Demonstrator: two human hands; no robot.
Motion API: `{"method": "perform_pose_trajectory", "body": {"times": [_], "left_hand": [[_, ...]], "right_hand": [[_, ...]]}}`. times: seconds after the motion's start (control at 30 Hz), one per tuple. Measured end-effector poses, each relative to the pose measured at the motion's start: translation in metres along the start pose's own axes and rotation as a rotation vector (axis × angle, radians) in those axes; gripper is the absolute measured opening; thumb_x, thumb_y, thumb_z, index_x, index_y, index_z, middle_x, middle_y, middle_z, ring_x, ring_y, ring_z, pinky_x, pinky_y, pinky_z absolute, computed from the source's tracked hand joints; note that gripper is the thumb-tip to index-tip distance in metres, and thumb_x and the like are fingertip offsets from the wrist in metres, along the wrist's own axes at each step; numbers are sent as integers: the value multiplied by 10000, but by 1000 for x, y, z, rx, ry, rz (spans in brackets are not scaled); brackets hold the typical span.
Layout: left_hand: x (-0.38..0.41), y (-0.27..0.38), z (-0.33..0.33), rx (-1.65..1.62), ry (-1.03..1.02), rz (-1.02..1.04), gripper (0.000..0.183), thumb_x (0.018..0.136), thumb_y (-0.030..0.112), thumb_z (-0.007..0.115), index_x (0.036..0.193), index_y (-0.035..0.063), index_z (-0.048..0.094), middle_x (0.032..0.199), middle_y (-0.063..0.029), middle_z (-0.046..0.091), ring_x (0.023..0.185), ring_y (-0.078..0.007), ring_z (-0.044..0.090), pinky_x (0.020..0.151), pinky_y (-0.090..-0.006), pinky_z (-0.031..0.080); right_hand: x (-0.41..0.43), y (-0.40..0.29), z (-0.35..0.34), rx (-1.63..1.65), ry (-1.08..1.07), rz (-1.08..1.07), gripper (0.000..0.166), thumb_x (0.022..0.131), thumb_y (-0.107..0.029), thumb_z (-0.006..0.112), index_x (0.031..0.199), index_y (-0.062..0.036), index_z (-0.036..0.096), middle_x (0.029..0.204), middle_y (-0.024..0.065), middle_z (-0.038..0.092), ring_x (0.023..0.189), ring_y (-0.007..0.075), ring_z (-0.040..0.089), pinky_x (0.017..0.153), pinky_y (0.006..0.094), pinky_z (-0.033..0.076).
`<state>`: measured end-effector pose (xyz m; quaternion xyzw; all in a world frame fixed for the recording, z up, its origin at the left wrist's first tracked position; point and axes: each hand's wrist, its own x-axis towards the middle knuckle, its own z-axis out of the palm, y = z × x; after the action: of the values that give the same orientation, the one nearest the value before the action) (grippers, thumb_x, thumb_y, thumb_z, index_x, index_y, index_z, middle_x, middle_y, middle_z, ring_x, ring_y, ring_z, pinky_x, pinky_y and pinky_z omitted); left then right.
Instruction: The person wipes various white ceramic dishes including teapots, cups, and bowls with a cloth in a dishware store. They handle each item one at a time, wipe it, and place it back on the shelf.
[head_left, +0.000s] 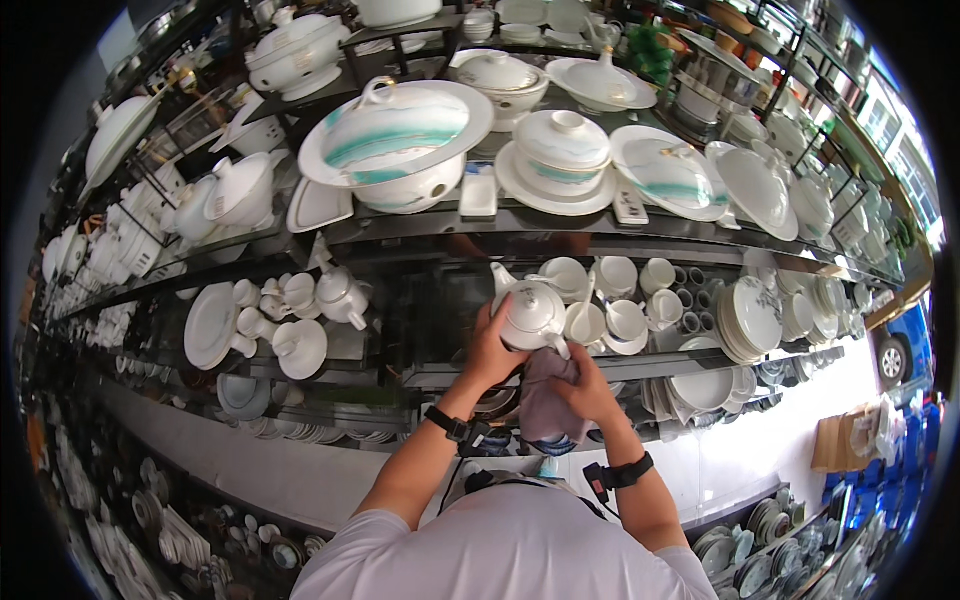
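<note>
A white lidded ceramic teapot (531, 313) is held over the edge of the lower shelf, its spout pointing up and to the left. My left hand (493, 351) grips the pot's left side, with the thumb along its body. Below the handle, my right hand (586, 386) holds a greyish-purple cloth (550, 397), which hangs down from the fingers. Whether the right fingertips also touch the teapot handle cannot be told. White cups and a bowl with a spoon (585, 321) stand just right of the teapot.
Large lidded tureens (397, 142) line the shelf above. Another white teapot (341, 294) and cups stand to the left on the lower shelf. Stacked plates (750, 319) are at the right. More crockery fills racks below and behind, and a paper bag (836, 442) stands far right.
</note>
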<state>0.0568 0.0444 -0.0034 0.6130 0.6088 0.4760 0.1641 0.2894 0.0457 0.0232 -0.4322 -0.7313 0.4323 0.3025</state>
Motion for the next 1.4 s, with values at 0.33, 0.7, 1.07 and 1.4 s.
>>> {"method": "perform_pose_trajectory", "body": {"times": [0.33,0.7,1.07,1.4], "left_hand": [[4,9,5,-87,-54,54,1045,628,85,949,1558,88,472,1548,-219,458,1393,-417,511,1141,-463,452],[1,-5,2,-94,-102,32,1098,589,111,961,1569,122,465,1565,-207,440,1413,-409,504,1141,-447,472],[-1,-18,8,23,-90,121,1282,620,134,983,1639,55,211,1577,-262,371,1445,-472,418,1183,-518,408],[9,-21,1,-33,-144,-54,1445,567,202,1040,1660,43,108,1556,-290,425,1424,-439,463,1187,-500,407]], "right_hand": [[-10,4,-9,72,-45,43,664,831,-93,772,1434,-8,508,1250,199,678,1181,317,649,1024,400,500],[-11,-11,-7,-12,-65,103,658,835,-125,786,1416,9,509,1267,241,679,1187,388,662,1020,425,508],[-9,-7,6,-30,-64,113,612,821,-138,785,1365,-25,529,1183,226,696,1129,398,682,962,440,526],[-6,-5,24,-31,-77,49,641,800,-182,797,1358,-21,525,1061,272,704,1008,476,684,833,499,540]]}}
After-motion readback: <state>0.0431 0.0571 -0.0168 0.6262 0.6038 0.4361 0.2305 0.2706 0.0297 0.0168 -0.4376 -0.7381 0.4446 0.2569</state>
